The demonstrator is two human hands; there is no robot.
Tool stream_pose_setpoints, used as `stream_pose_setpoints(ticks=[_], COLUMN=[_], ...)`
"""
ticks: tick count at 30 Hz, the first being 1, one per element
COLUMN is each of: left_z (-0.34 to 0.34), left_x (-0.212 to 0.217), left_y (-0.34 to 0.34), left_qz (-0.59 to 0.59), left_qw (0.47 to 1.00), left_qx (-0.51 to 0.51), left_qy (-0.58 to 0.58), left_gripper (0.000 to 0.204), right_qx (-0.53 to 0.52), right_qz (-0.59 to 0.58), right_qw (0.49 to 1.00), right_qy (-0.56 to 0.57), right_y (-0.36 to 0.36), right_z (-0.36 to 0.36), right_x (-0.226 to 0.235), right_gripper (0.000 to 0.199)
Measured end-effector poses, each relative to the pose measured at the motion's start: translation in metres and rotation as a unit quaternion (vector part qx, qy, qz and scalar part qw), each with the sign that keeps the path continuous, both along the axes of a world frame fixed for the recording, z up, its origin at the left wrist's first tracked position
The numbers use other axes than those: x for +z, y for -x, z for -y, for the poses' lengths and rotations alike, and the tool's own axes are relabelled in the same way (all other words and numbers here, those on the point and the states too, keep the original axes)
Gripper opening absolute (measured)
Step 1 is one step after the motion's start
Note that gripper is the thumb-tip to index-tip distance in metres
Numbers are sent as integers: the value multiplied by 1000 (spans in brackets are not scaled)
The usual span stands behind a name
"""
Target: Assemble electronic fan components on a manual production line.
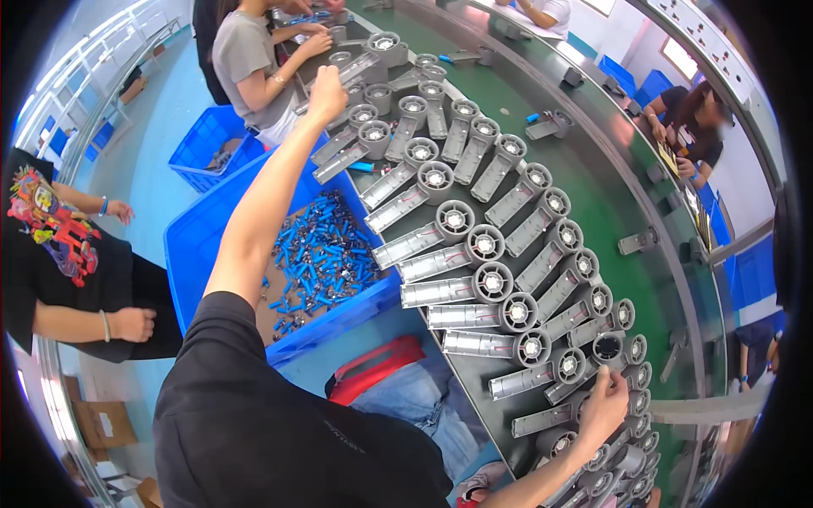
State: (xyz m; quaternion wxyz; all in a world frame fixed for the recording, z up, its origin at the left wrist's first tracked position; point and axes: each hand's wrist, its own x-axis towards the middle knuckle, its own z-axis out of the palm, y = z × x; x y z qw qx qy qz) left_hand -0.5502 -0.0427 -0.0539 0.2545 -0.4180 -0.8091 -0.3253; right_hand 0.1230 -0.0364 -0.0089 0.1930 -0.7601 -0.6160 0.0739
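Here: grey plastic flashlight bodies [474, 245] fanned in overlapping rows along green curved counter [593, 212], lens heads outward for reach. Left hand [327, 91] stretched far, grip fisted, contents unclear; right hand [603, 406] pinching near flashlight head. Blue crate of blue cylindrical cells [318, 254] beside counter.

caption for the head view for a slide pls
Person's left hand reaches far along rows of grey fan-headed housings on a green conveyor, right hand on near ones, blue bin beside.

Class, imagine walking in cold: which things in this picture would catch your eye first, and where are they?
First, the long curving rows of grey flashlight-like housings fanned along the green conveyor belt. Next, the blue crate of small blue parts at lower left. The left hand reaches far up the row; the right hand touches housings nearby.
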Motion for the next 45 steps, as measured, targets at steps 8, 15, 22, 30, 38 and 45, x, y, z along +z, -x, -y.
stream_pose_setpoints(ticks=[8,15,22,30,38,45], left_z=[-31,-48,-29,131,175,191], left_x=[28,-11,5,55,31,2], left_y=[21,72,115,-149,-453,-514], left_qz=[-25,-85,-293,240,291,323], left_qw=[992,968,932,919,822,846], left_qx=[-45,-78,-210,-303,-421,-356], left_qy=[115,222,45,75,249,231], left_gripper=[38,43,52,47,26,25], right_qx=[15,-12,-81,-266,-137,-107], right_qz=[-173,-237,-363,14,-15,-128], right_qw=[984,971,928,960,977,971], right_qy=[49,40,-17,-83,160,173], right_y=[-19,-30,-72,-265,-344,-337], right_z=[40,76,120,160,147,165], right_x=[0,-3,0,7,1,-9], right_gripper=[39,34,21,32,31,28])
